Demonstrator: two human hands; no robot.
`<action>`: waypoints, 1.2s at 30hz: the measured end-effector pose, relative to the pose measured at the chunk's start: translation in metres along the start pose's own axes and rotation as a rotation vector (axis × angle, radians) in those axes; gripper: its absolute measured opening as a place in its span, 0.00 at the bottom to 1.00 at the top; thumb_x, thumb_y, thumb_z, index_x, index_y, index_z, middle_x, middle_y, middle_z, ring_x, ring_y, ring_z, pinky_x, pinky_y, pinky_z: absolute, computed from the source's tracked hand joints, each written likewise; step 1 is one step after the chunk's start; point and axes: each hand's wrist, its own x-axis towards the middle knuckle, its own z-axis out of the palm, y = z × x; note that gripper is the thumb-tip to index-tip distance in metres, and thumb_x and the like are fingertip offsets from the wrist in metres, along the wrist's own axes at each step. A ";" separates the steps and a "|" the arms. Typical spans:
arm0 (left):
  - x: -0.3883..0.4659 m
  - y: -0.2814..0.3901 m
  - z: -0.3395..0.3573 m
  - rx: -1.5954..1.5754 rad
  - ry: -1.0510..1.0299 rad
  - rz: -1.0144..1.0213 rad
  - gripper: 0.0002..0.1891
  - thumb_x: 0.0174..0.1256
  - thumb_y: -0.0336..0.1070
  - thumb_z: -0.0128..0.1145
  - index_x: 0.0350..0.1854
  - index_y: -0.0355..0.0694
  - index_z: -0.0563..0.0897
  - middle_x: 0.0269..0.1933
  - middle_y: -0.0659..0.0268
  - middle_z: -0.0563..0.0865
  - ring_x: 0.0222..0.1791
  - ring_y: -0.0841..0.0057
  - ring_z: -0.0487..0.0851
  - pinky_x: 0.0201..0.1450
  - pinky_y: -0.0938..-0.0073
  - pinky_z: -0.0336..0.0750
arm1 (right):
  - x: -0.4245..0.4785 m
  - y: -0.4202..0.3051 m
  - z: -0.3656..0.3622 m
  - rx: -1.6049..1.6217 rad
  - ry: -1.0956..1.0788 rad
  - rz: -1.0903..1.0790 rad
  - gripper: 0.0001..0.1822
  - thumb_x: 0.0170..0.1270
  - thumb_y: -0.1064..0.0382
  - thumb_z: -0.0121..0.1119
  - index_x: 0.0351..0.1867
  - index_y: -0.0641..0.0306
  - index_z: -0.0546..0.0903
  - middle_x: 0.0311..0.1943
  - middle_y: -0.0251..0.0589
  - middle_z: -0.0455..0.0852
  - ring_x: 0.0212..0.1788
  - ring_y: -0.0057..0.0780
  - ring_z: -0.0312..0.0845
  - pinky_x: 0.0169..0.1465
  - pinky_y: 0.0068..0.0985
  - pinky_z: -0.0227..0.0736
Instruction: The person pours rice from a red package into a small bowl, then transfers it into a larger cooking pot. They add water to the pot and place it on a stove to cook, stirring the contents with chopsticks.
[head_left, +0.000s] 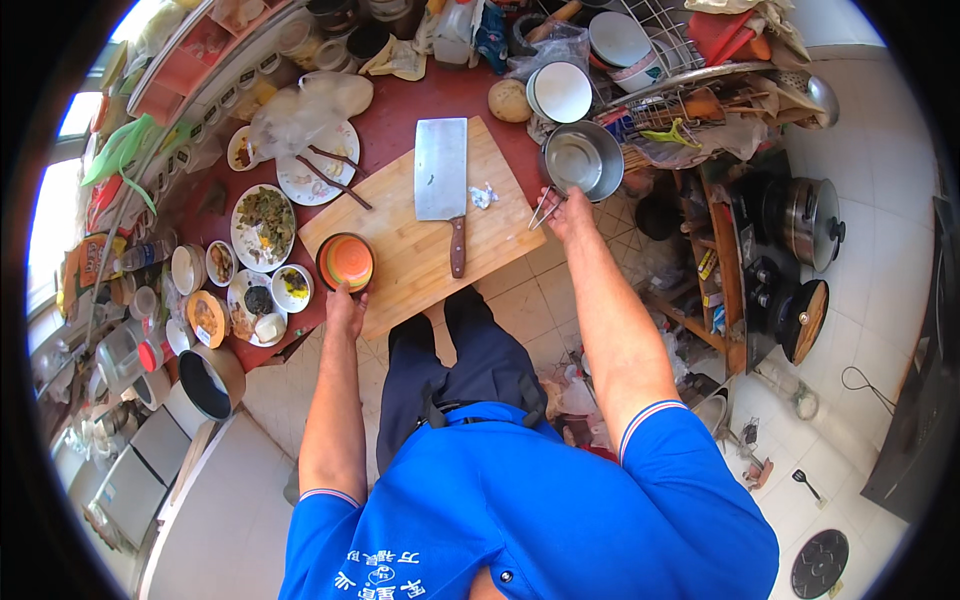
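Note:
My left hand grips the near rim of an orange bowl with a dark outside, at the left corner of a wooden cutting board. In my right hand is the wire handle of a round stainless steel pot, beside the board's right corner. The pot's inside looks shiny; I cannot tell whether it holds liquid. Between my hands a cleaver lies flat on the board, its brown wooden handle towards me. A crumpled white scrap rests just right of the blade.
Left of the board stand a plate of leafy food, several small dishes and a dark-lined pot. Two brown sticks reach from a floral plate over the board. Stacked white bowls and a wire rack stand at the back right.

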 end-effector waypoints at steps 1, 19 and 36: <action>-0.001 0.001 0.003 0.012 0.005 0.000 0.14 0.80 0.36 0.47 0.63 0.44 0.68 0.53 0.60 0.86 0.42 0.65 0.89 0.38 0.72 0.80 | 0.004 -0.001 -0.001 0.054 0.009 -0.007 0.22 0.78 0.48 0.42 0.56 0.62 0.76 0.43 0.47 0.90 0.39 0.37 0.87 0.36 0.28 0.73; -0.036 0.006 0.017 0.215 0.076 0.069 0.12 0.80 0.37 0.46 0.57 0.39 0.73 0.56 0.59 0.87 0.49 0.69 0.89 0.35 0.79 0.77 | -0.050 -0.003 -0.082 -0.118 0.027 -0.159 0.21 0.70 0.60 0.43 0.54 0.74 0.77 0.37 0.55 0.89 0.36 0.42 0.89 0.35 0.30 0.81; -0.063 -0.008 -0.022 0.413 -0.054 0.205 0.27 0.81 0.41 0.49 0.76 0.35 0.65 0.56 0.62 0.87 0.49 0.75 0.87 0.47 0.71 0.81 | -0.211 0.078 -0.059 -0.762 -0.119 -0.382 0.18 0.63 0.62 0.43 0.34 0.71 0.84 0.25 0.45 0.88 0.24 0.30 0.82 0.29 0.26 0.71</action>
